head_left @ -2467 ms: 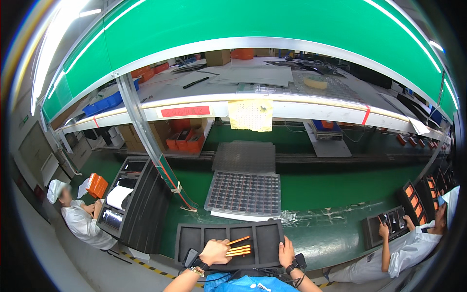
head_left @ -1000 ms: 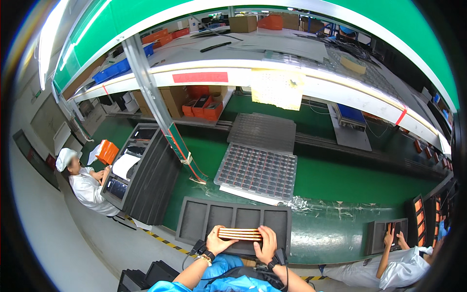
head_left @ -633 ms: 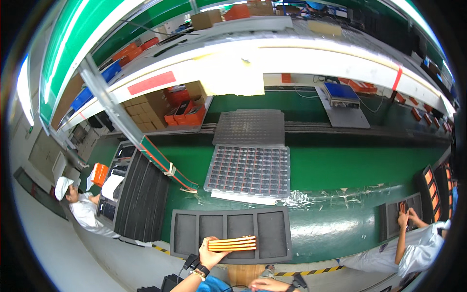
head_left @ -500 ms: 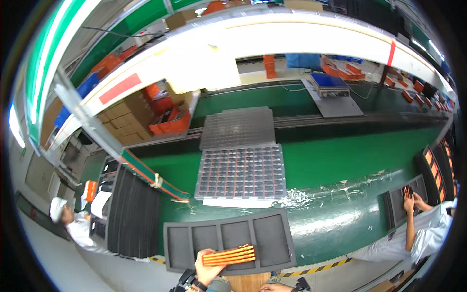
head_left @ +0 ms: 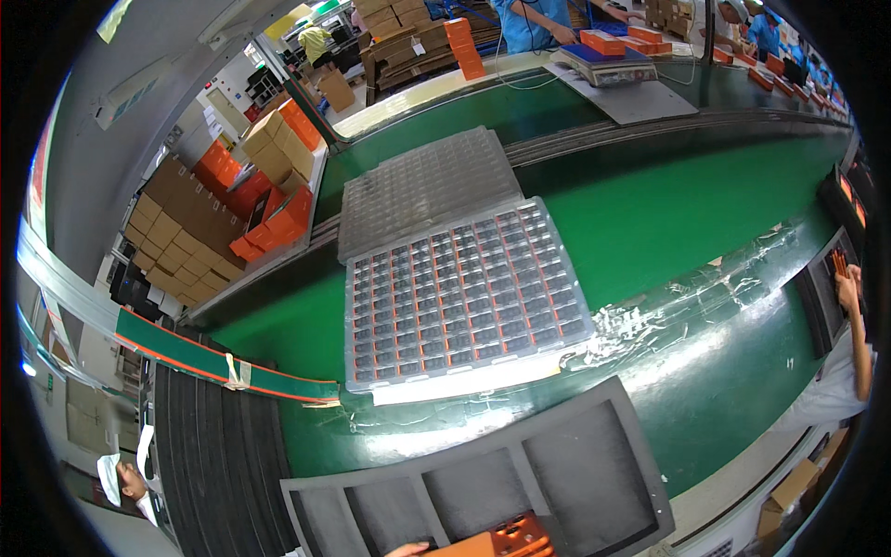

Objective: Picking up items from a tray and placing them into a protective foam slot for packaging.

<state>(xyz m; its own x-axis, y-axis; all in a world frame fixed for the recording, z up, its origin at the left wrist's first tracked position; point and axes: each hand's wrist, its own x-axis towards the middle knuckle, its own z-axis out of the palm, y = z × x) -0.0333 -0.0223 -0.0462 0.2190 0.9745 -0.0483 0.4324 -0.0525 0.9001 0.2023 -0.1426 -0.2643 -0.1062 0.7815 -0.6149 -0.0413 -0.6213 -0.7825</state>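
1. We see only a sliver of the left hand (head_left: 406, 550) at the bottom edge; the frame cuts off the rest, so we cannot tell how its fingers stand or grip.
2. Just right of it, at bottom centre, we find the orange phones (head_left: 492, 544), cut off too; a camera bump shows, but we cannot count them or tell whether they touch the black foam tray (head_left: 594, 473) behind.
3. The right hand is outside the frame, so we cannot tell its fingers' state.
4. At lower left, we see a co-worker (head_left: 130, 483) partly hidden by black stacked trays (head_left: 218, 464).
5. Half a second ago we saw the phones edge-on as a fan, with part of the right hand at the bottom edge.
6. The clear parts tray (head_left: 360, 383) now looks larger in the middle, and the white shelf edge has left the top.
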